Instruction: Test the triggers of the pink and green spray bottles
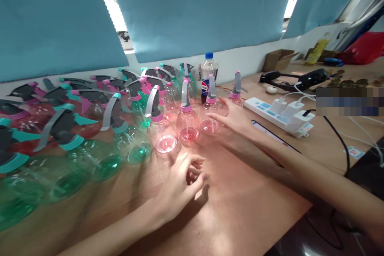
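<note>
My right hand (237, 118) reaches to a clear pink spray bottle (211, 122) with a pink collar and grey trigger head. Its fingers are spread at the bottle's right side, one overlapping the bottle; whether they touch it I cannot tell. Another pink spray bottle (235, 98) stands partly hidden behind this hand. My left hand (181, 178) hovers low over the table, fingers loosely curled and apart, with nothing in it. Nearest to it are two pink spray bottles, one on the left (163, 136) and one on the right (188, 126), both upright.
Several green spray bottles (105, 160) and pink ones crowd the wooden table (240, 200) on the left. A cola bottle (205, 84) stands behind. On the right are a phone (271, 138), a white power strip (264, 108) with plugs and cables, a black headset (294, 80) and a cardboard box (279, 60).
</note>
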The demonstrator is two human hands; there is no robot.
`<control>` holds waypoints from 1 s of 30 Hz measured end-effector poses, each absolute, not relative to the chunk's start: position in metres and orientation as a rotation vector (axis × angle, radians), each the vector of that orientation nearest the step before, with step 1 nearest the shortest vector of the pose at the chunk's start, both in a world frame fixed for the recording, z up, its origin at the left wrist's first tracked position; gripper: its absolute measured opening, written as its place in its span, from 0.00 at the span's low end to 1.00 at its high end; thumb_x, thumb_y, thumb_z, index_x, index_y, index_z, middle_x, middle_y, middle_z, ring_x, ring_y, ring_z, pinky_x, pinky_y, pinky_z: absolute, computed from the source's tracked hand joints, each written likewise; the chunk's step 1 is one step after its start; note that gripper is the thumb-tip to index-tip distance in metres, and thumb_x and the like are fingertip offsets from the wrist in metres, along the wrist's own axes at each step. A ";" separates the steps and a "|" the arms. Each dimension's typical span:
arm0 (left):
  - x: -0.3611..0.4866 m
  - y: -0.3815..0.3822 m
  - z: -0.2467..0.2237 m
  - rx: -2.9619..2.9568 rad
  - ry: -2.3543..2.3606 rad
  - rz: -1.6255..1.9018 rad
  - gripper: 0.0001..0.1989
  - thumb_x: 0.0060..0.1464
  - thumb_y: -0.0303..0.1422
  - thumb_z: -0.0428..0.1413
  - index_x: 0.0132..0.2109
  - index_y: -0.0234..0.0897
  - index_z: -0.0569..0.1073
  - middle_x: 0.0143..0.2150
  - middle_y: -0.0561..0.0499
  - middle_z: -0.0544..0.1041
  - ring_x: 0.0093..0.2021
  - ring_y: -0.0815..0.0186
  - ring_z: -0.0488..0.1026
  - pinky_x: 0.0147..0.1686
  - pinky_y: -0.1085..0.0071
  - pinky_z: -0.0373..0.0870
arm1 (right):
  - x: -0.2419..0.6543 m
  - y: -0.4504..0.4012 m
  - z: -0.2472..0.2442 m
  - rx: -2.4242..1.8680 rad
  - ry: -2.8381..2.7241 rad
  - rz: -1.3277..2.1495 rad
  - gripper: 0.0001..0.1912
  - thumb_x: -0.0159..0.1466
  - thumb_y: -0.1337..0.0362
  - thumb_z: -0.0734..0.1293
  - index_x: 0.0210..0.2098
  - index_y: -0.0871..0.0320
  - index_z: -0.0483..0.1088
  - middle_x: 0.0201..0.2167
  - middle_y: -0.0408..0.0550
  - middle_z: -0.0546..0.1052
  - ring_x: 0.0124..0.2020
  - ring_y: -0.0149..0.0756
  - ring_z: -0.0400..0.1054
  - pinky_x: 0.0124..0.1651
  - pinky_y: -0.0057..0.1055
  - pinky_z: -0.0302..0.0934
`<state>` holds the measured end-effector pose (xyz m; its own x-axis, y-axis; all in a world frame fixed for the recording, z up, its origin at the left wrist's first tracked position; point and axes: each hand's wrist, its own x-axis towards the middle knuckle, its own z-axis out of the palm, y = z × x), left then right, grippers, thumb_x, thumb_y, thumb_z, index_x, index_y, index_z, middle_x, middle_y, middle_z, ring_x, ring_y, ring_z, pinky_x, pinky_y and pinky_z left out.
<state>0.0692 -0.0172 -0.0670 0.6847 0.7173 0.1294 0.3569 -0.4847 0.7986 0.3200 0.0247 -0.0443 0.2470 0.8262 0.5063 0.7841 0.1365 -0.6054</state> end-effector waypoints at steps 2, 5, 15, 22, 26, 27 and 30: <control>0.071 -0.019 -0.067 2.113 0.802 0.584 0.07 0.59 0.31 0.53 0.46 0.40 0.68 0.43 0.48 0.71 0.35 0.67 0.74 0.34 0.68 0.76 | 0.316 0.032 -0.045 -1.629 -1.517 0.100 0.32 0.58 0.51 0.71 0.57 0.58 0.66 0.55 0.58 0.74 0.55 0.54 0.68 0.55 0.51 0.62; 0.072 -0.021 -0.067 2.122 0.787 0.572 0.08 0.59 0.31 0.53 0.46 0.39 0.68 0.42 0.48 0.72 0.35 0.66 0.74 0.34 0.67 0.77 | 0.315 0.040 -0.045 -1.643 -1.492 0.125 0.29 0.58 0.51 0.71 0.54 0.60 0.68 0.52 0.59 0.75 0.53 0.54 0.70 0.54 0.51 0.62; 0.082 -0.024 -0.050 1.960 0.837 0.652 0.06 0.60 0.34 0.54 0.44 0.39 0.70 0.42 0.48 0.73 0.36 0.63 0.75 0.33 0.66 0.76 | 0.315 0.003 -0.038 -1.734 -1.571 0.073 0.23 0.59 0.48 0.69 0.47 0.58 0.70 0.42 0.56 0.78 0.43 0.56 0.73 0.43 0.52 0.66; 0.085 -0.005 -0.029 2.020 0.889 0.885 0.20 0.56 0.39 0.59 0.54 0.41 0.65 0.55 0.44 0.70 0.52 0.55 0.72 0.49 0.55 0.72 | 0.289 -0.055 -0.032 -1.725 -1.661 0.091 0.26 0.57 0.42 0.68 0.46 0.54 0.67 0.42 0.54 0.75 0.42 0.53 0.72 0.41 0.47 0.67; 0.091 -0.001 -0.019 2.063 0.795 0.856 0.32 0.52 0.40 0.62 0.60 0.39 0.60 0.61 0.40 0.65 0.58 0.51 0.67 0.55 0.51 0.67 | 0.260 -0.074 -0.033 -1.709 -1.804 0.107 0.25 0.59 0.43 0.66 0.45 0.55 0.67 0.40 0.53 0.73 0.36 0.48 0.73 0.35 0.43 0.66; 0.093 -0.002 -0.016 2.049 0.766 0.846 0.32 0.51 0.39 0.62 0.60 0.38 0.60 0.59 0.40 0.67 0.56 0.51 0.69 0.53 0.52 0.69 | 0.252 -0.076 -0.034 -1.708 -1.828 0.105 0.26 0.59 0.42 0.65 0.45 0.55 0.66 0.39 0.52 0.73 0.33 0.47 0.73 0.32 0.41 0.65; 0.092 -0.007 -0.006 2.025 0.746 0.860 0.26 0.50 0.39 0.62 0.54 0.37 0.64 0.45 0.47 0.73 0.43 0.58 0.74 0.43 0.61 0.73 | 0.232 -0.076 -0.039 -1.579 -1.885 0.078 0.29 0.59 0.39 0.62 0.46 0.58 0.66 0.42 0.55 0.74 0.34 0.47 0.74 0.30 0.39 0.65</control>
